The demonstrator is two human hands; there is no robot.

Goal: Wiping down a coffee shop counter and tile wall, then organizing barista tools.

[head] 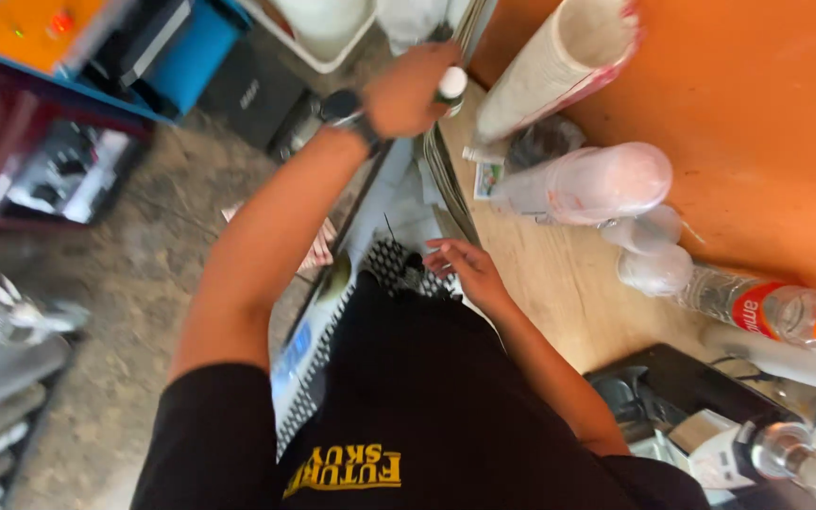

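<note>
My left hand [406, 93] is clenched around a small white-capped bottle [450, 87], held above the table's [559, 283] far edge. My right hand [465, 269] rests open, fingers spread, at the near edge. Sleeves of stacked cups [583, 184] lie against the orange wall [757, 113], beside a clear water bottle [767, 307]. Bare wood lies between.

Sm white-capped bottle [450, 87], gripped upright, counter edge

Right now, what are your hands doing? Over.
Left hand shut on small white-capped bottle. Right hand open, resting at wooden counter edge. Cup stacks beside, apart.
</note>
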